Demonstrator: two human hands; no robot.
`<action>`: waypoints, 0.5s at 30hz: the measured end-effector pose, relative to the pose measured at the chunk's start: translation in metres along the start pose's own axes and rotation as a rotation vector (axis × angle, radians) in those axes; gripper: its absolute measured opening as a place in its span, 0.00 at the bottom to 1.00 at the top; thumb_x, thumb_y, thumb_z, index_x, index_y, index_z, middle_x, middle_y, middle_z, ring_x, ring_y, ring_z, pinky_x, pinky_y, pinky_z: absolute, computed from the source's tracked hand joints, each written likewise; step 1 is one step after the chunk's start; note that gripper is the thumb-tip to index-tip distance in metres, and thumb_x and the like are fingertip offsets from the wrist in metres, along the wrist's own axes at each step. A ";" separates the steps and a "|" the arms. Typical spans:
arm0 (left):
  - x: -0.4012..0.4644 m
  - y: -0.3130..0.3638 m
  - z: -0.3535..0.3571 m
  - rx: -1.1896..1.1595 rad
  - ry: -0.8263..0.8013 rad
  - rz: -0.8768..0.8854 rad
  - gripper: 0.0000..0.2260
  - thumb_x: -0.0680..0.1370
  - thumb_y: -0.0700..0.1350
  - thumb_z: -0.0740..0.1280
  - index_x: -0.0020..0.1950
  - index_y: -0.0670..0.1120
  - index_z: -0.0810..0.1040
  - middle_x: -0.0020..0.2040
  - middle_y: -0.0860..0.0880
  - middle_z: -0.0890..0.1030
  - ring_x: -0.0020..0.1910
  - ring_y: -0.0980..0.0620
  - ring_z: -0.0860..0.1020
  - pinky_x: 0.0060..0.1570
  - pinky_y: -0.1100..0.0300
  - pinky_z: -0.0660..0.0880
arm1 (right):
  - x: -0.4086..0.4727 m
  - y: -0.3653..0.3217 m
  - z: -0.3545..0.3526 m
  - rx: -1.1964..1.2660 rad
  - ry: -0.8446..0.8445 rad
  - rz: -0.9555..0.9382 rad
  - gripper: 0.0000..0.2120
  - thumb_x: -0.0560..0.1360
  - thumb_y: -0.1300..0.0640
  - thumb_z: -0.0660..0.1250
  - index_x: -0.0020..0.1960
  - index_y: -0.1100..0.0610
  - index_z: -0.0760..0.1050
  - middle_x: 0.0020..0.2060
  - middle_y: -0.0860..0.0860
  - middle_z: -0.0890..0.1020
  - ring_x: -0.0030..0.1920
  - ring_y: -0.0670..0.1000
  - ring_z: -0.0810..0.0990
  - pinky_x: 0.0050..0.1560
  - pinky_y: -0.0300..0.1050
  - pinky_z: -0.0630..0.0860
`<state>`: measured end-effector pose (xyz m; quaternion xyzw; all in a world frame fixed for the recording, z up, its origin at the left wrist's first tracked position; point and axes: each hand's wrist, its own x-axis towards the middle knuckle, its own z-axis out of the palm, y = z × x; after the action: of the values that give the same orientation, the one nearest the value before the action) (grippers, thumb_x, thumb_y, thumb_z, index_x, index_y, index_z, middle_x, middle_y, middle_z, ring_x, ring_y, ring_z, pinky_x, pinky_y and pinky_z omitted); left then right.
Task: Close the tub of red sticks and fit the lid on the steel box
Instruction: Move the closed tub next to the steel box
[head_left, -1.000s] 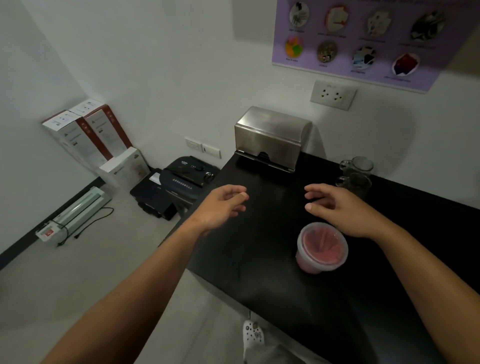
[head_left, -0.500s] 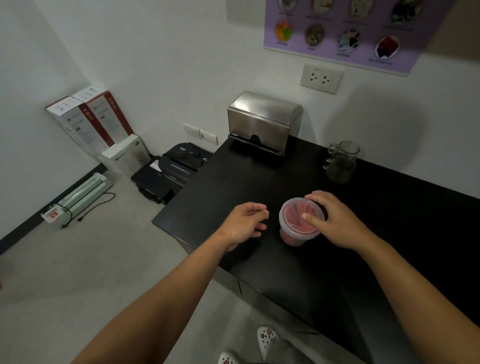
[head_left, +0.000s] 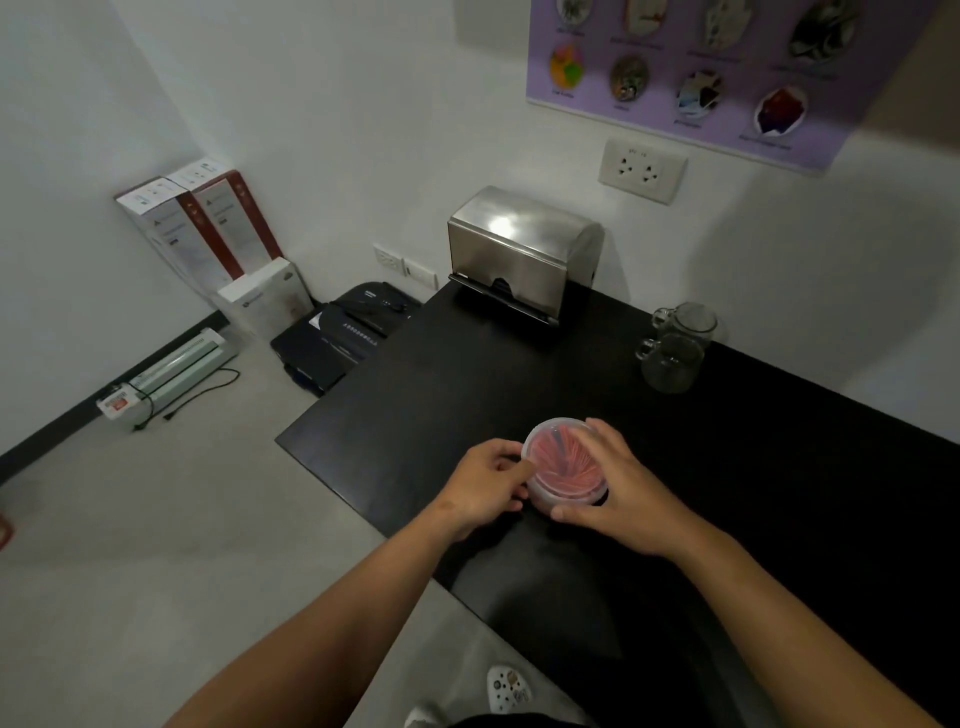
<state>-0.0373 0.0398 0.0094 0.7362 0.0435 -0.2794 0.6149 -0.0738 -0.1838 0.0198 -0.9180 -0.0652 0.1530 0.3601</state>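
Note:
A round clear plastic tub of red sticks (head_left: 563, 464) stands on the black table (head_left: 753, 467) near its front left edge, with a translucent lid on top. My left hand (head_left: 488, 486) grips the tub's left side, fingertips on the rim. My right hand (head_left: 618, 483) wraps around its right side, thumb below and fingers over the lid's edge. The steel box (head_left: 522, 252) sits at the table's back left corner against the wall, its curved lid down over the body.
Two glass mugs (head_left: 675, 348) stand at the back of the table, right of the steel box. On the floor to the left are a black shredder (head_left: 353, 332), white and red cartons (head_left: 208, 228) and a laminator (head_left: 176, 371). A wall socket (head_left: 641, 169) is above the table.
Both hands drew back from the steel box toward the tub. The right hand reached it first, then the left closed on its other side. The view tilted down.

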 end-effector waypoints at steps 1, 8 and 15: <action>0.000 -0.001 0.000 0.000 0.006 0.009 0.12 0.84 0.47 0.69 0.67 0.46 0.80 0.57 0.38 0.86 0.46 0.51 0.83 0.52 0.53 0.84 | 0.001 0.002 0.001 -0.006 0.002 -0.010 0.54 0.63 0.29 0.75 0.80 0.34 0.49 0.80 0.31 0.47 0.75 0.38 0.53 0.69 0.41 0.60; 0.016 -0.005 0.001 -0.008 0.050 0.034 0.12 0.85 0.50 0.67 0.66 0.49 0.80 0.54 0.43 0.87 0.46 0.53 0.84 0.51 0.55 0.84 | 0.015 0.005 -0.006 0.056 0.058 -0.062 0.50 0.66 0.34 0.78 0.81 0.38 0.56 0.84 0.42 0.51 0.80 0.42 0.56 0.74 0.47 0.64; 0.055 0.016 0.003 -0.035 0.119 0.038 0.12 0.83 0.49 0.69 0.67 0.51 0.79 0.49 0.48 0.86 0.42 0.55 0.84 0.48 0.55 0.84 | 0.041 0.007 -0.019 -0.151 0.288 0.025 0.45 0.70 0.36 0.76 0.80 0.51 0.65 0.80 0.50 0.62 0.77 0.54 0.64 0.70 0.46 0.65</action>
<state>0.0142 0.0178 -0.0018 0.7413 0.0711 -0.2225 0.6292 -0.0292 -0.1917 0.0186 -0.9555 -0.0129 0.0190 0.2940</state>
